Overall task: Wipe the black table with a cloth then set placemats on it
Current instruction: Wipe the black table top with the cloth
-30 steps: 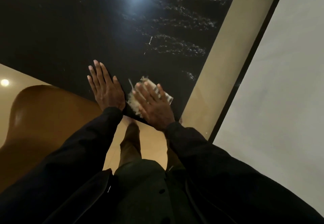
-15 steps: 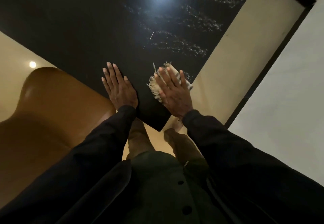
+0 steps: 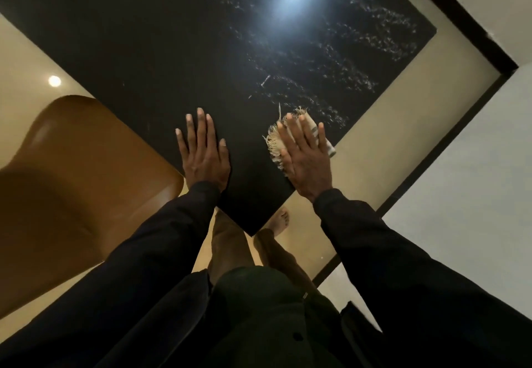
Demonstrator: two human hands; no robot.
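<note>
The black table (image 3: pixel 161 50) fills the upper half of the view, its near corner pointing at me. White wet streaks run across its right part. My right hand (image 3: pixel 306 156) lies flat, fingers spread, pressing a pale frayed cloth (image 3: pixel 275 141) onto the table beside its right edge. The cloth's fringe shows left of my fingers and a folded end sticks out to the right. My left hand (image 3: pixel 203 154) rests flat and empty on the table near its left edge, fingers apart. No placemats are in view.
A brown chair (image 3: pixel 72 180) stands close against the table's left edge. Beige floor (image 3: pixel 403 85) runs along the right edge, bounded by a dark strip and a pale wall. My legs and a bare foot (image 3: pixel 280 220) are below the table corner. A lamp's reflection glares on the table.
My right hand has slid the cloth to the right, from near the corner to the table's right edge. The left hand has stayed flat near the left edge.
</note>
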